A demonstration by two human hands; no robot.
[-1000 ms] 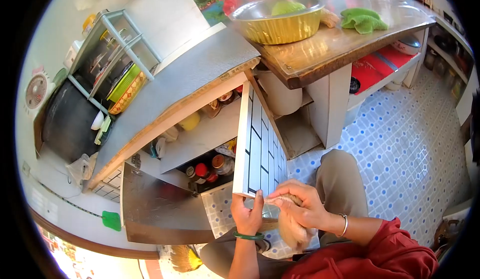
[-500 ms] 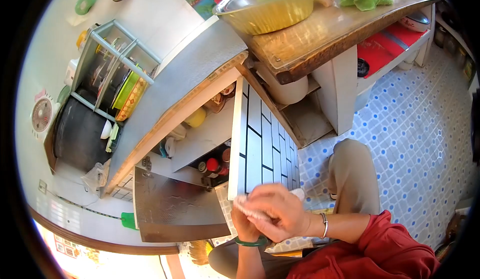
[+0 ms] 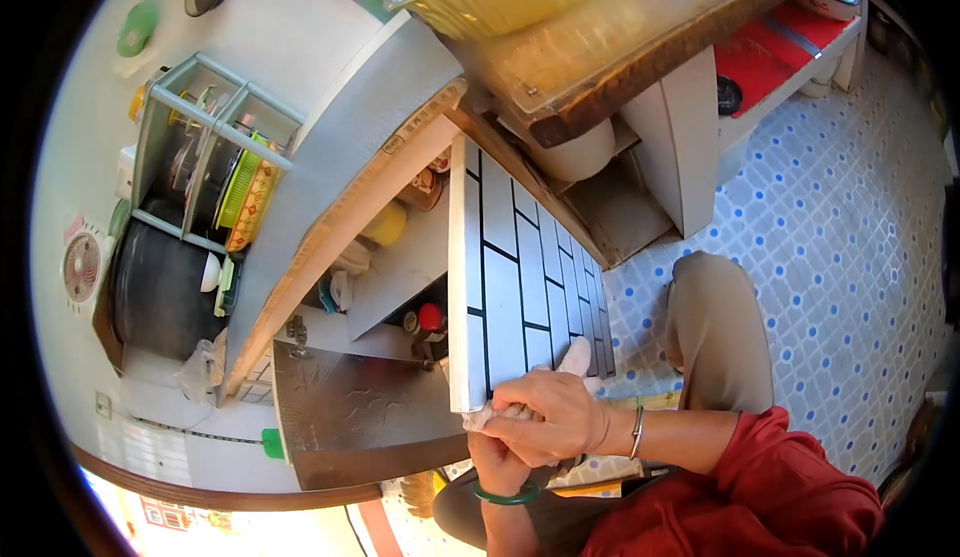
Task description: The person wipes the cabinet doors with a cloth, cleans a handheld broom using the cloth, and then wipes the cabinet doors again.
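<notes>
A pale, whitish cloth [image 3: 577, 357] is bunched at the near bottom corner of a cabinet door [image 3: 505, 287] that has a white face with black brick-like lines. My right hand [image 3: 555, 412], a silver bracelet at its wrist, is closed on the cloth and touches the door's lower edge. Just below it, my left hand [image 3: 497, 462], with a green bangle, is pressed up against the cloth and the right hand. Its fingers are partly hidden, but they look closed around part of the cloth.
Behind the door, an open cabinet holds jars, among them a red-lidded jar [image 3: 431, 317]. A second, brown door panel [image 3: 370, 402] hangs open at left. A wooden tabletop [image 3: 640, 42] with a metal basin [image 3: 500, 2] juts out above. My bent knee [image 3: 720, 327] is at right.
My hands have come from just below the door's corner to rest against it with the cloth. The view has shifted slightly, so the basin and tabletop sit higher.
</notes>
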